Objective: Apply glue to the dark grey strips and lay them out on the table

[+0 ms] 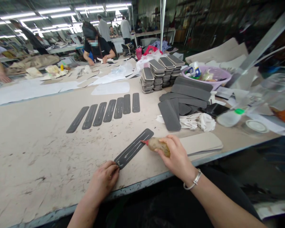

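Two hands served the dark grey strip, which lay slantwise on the worktop. The right hand was closed around the squeeze bottle, its red nozzle toward the strip's far end; the left hand, fingers bunched, gripped the near end. I judged that steady pressure and even nozzle travel would keep the glossy bead uniform, clear of the edges.

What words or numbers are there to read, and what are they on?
None that can be read.
Blue-and-white item in the purple basin: too small and blurred to read.
Squeeze bottle in the right hand: no writing seen.
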Motion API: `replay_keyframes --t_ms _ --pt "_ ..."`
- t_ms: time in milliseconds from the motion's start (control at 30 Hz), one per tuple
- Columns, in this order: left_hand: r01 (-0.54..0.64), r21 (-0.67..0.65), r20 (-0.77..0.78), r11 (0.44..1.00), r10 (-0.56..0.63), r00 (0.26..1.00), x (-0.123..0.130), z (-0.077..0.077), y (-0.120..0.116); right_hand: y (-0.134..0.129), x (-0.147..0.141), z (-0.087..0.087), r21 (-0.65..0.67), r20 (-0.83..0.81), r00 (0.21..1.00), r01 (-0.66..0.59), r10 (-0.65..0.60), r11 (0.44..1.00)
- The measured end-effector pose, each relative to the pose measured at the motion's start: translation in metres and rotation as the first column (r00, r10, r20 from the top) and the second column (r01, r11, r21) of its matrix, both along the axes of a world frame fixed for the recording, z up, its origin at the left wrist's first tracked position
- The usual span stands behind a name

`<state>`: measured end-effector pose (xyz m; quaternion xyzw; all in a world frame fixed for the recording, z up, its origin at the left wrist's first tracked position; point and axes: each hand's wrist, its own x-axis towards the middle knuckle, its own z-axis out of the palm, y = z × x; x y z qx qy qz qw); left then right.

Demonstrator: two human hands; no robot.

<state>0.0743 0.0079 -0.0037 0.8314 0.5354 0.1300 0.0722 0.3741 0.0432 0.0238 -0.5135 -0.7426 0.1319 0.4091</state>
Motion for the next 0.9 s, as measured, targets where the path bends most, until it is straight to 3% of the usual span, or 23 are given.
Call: replay_keyframes --t_ms 167,400,600,800,900 --pt "0.004 0.034 0.006 0.999 -0.004 1.000 0.000 -0.003 0.000 0.012 0.020 0.002 0.056 -0.031 0.993 0.117 -0.115 0.992" --pt "0.010 0.030 -0.016 1.000 -0.010 1.000 -0.004 -0.007 0.001 0.005 0.009 0.004 -0.038 -0.041 0.999 -0.029 0.028 0.999" --pt "0.015 0.044 -0.024 0.999 -0.013 1.000 -0.003 -0.006 0.002 0.008 0.019 0.007 -0.005 -0.046 0.996 0.072 -0.072 0.997" --pt "0.028 0.060 -0.011 0.998 -0.028 1.000 -0.002 -0.005 0.003 0.001 0.010 0.007 -0.084 -0.062 0.993 -0.106 0.101 0.991" --pt "0.026 0.069 -0.005 0.997 -0.026 1.000 -0.003 -0.006 0.003 0.005 0.015 0.007 -0.056 -0.030 0.999 -0.023 0.021 0.998"
